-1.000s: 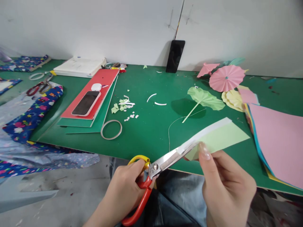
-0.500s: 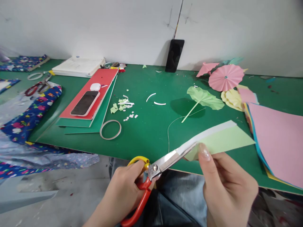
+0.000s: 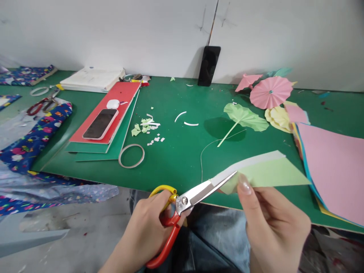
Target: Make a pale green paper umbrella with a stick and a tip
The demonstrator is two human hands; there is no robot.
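My left hand (image 3: 146, 223) is closed around scissors (image 3: 184, 200) with one red and one yellow handle. Their blades point up and right, over the near end of a folded light green paper piece (image 3: 273, 172). A pale whitish strip (image 3: 253, 160) runs along the paper's upper edge. Between thumb and fingers, my right hand (image 3: 273, 223) pinches this paper just beside the blade tip. Part of the lower blade's path behind the paper is hidden. Beyond the paper lies a pleated green paper leaf (image 3: 246, 117) with a thin stem.
On the green table (image 3: 170, 159) are paper scraps (image 3: 145, 127), a tape roll (image 3: 131, 156), and a red board (image 3: 113, 102) bearing a phone (image 3: 100, 124). A black phone (image 3: 209, 66) leans on the wall. Pink paper sheets (image 3: 335, 167) and a pink paper umbrella (image 3: 271, 93) occupy the right.
The far end of the green paper has dipped slightly and its pointed corner has shifted right. More of the near scissor blade shows in front of the paper. Both hands keep their holds.
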